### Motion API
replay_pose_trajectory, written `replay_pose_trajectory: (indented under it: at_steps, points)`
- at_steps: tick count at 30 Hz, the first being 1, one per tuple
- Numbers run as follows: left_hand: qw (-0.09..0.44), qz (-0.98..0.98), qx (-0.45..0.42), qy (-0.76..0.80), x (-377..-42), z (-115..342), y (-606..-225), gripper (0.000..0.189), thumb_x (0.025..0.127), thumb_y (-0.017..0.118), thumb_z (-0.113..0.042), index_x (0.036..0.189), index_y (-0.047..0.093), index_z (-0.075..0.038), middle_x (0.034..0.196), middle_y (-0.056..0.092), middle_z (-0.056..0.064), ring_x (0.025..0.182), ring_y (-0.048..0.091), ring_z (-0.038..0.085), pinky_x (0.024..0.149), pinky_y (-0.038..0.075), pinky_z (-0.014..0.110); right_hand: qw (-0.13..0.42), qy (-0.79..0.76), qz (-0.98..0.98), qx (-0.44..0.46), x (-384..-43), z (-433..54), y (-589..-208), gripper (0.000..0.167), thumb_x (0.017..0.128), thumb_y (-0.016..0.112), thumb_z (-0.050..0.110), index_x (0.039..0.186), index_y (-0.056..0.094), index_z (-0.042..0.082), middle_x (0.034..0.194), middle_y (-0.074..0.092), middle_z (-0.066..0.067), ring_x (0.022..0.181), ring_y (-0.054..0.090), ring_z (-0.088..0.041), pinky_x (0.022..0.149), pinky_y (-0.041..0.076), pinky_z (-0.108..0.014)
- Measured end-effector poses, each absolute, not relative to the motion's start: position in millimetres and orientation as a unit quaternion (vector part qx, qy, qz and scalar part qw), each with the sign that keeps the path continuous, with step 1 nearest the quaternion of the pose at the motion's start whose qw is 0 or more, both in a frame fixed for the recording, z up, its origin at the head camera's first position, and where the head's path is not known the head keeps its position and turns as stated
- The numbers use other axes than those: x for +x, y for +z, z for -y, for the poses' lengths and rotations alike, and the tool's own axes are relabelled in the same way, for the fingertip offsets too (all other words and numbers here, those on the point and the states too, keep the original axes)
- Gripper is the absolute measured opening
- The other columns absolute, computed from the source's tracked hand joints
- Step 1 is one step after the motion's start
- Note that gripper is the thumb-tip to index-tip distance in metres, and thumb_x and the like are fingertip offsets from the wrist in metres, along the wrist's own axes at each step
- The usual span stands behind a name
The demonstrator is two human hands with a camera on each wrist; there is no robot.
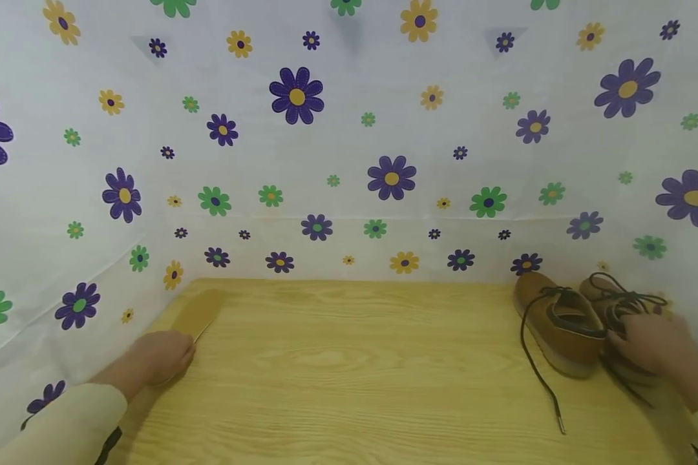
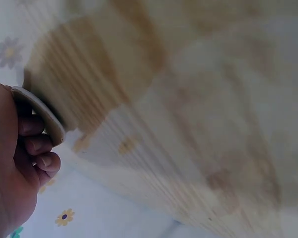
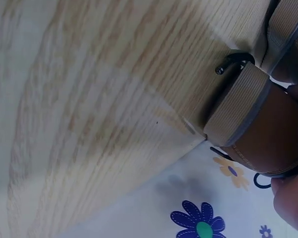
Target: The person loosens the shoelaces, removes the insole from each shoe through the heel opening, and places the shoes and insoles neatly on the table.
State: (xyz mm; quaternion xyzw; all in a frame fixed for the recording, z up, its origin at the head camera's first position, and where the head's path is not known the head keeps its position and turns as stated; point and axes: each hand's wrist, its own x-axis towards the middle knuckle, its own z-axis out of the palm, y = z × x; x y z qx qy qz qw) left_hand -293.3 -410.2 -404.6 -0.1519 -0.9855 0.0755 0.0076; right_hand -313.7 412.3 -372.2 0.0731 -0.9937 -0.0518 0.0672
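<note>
At the table's left side, my left hand (image 1: 165, 355) grips one end of a flat tan insole (image 1: 200, 310) whose rounded far end points away from me. In the left wrist view the fingers (image 2: 38, 144) curl at the edge of the insole (image 2: 44, 116). Over on the right, my right hand (image 1: 654, 342) holds the heel end of a brown lace-up shoe (image 1: 596, 290), covering part of it. Its brown heel and ribbed pale sole (image 3: 238, 106) show in the right wrist view. A matching brown shoe (image 1: 570, 352) stands just left of it, toe away from me.
A dark untied lace (image 1: 538, 371) trails from the left shoe onto the wood-grain table (image 1: 349, 381). White cloth with printed flowers (image 1: 349, 142) hangs behind the table and along both sides.
</note>
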Motion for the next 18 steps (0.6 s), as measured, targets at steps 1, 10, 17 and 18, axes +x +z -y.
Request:
replay_pose_trajectory:
  at_steps: [1,10,17,18]
  points:
    - [0.008,0.986,-0.148,0.078,-295,411,-405,0.027,0.1,0.047,-0.018,0.074,0.053,-0.012,0.073,0.063,0.008,0.071,0.065,0.036,0.065,0.053,0.052,0.069,-0.047,0.994,0.069,-314,-412,-373,0.035,0.092,0.059,0.027,0.083,0.062,-0.007,0.081,0.066,-0.023,0.079,0.063,-0.047,0.073,0.043,-0.063]
    - [0.016,0.984,-0.117,0.131,-303,418,-395,0.019,0.093,0.055,-0.007,0.074,0.054,-0.007,0.063,0.051,0.003,0.057,0.051,0.02,0.052,0.052,0.042,0.139,-0.057,0.985,0.089,-315,-406,-374,0.034,0.087,0.067,0.027,0.075,0.061,-0.004,0.065,0.063,-0.013,0.067,0.064,-0.041,0.066,0.045,-0.055]
    - [0.01,0.988,-0.081,0.134,-313,421,-394,0.017,0.091,0.056,-0.004,0.075,0.058,-0.007,0.063,0.052,0.003,0.057,0.051,0.02,0.052,0.052,0.043,0.237,-0.072,0.961,0.122,-312,-410,-379,0.037,0.082,0.068,0.025,0.058,0.046,0.007,0.049,0.045,0.0,0.047,0.047,-0.023,0.051,0.042,-0.047]
    - [0.015,0.988,-0.082,0.131,-315,421,-393,0.018,0.091,0.055,-0.003,0.074,0.057,-0.007,0.062,0.053,0.003,0.057,0.051,0.02,0.052,0.053,0.044,0.263,-0.071,0.953,0.132,-313,-411,-378,0.039,0.08,0.068,0.024,0.055,0.042,0.009,0.048,0.041,0.001,0.045,0.042,-0.021,0.048,0.04,-0.045]
